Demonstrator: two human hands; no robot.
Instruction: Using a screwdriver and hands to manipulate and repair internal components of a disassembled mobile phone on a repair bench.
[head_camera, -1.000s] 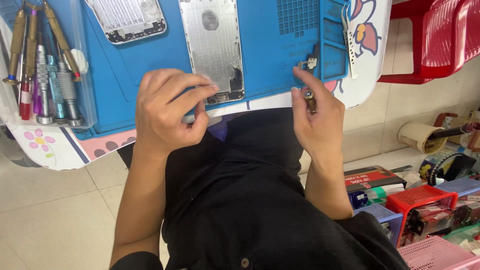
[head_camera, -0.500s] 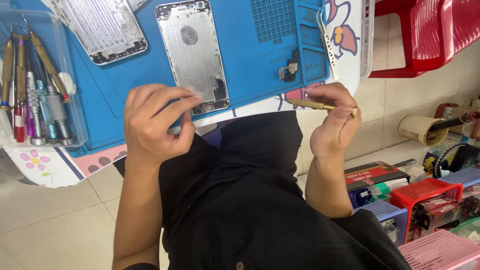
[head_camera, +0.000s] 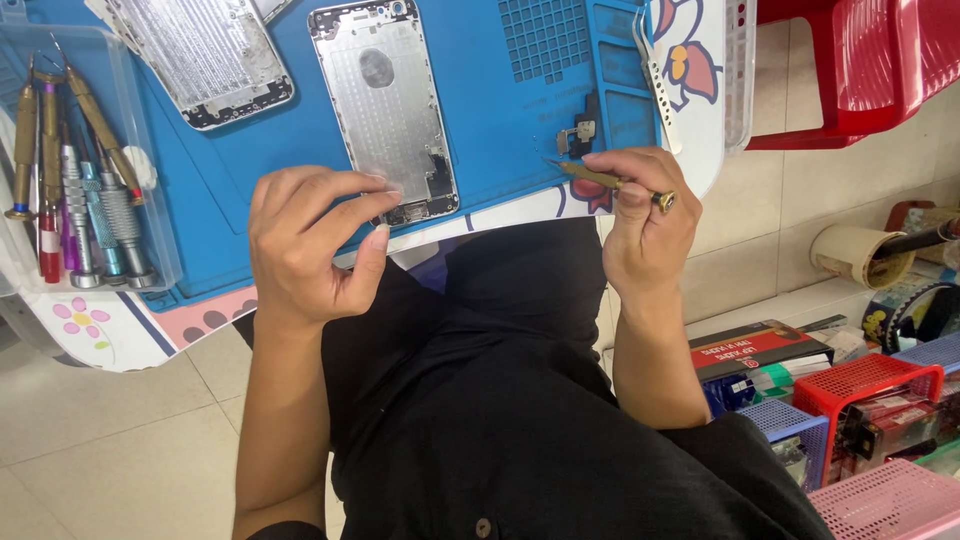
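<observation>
— Brass-coloured, that's the little screwdriver (head_camera: 612, 183). The right hand (head_camera: 645, 225) holds it, with fingers closed around it near the top.

— Which way does it point?

— Its thin tip points left, just by a small dark phone part (head_camera: 577, 135) on the blue mat (head_camera: 500, 120). The round end sticks out on the right side of the hand.

— And the other hand?

— The left hand (head_camera: 310, 245) is curled. Its fingers and thumb pinch together at the bottom end of the silver phone back shell (head_camera: 385, 105). I cannot tell if something tiny is between them.

— Where is the shell next to the hands?

— It lies flat on the mat, inside facing up. The left hand touches its near end. The right hand is well apart from it, off to the right.

— What else is around?

— A second phone piece (head_camera: 195, 55) lies further up on the left. A clear tray (head_camera: 165, 255) at the left edge holds many screwdrivers (head_camera: 85, 195). Red baskets (head_camera: 870, 385) sit on the floor at the right, and a red plastic chair (head_camera: 860, 60) stands beyond.
</observation>
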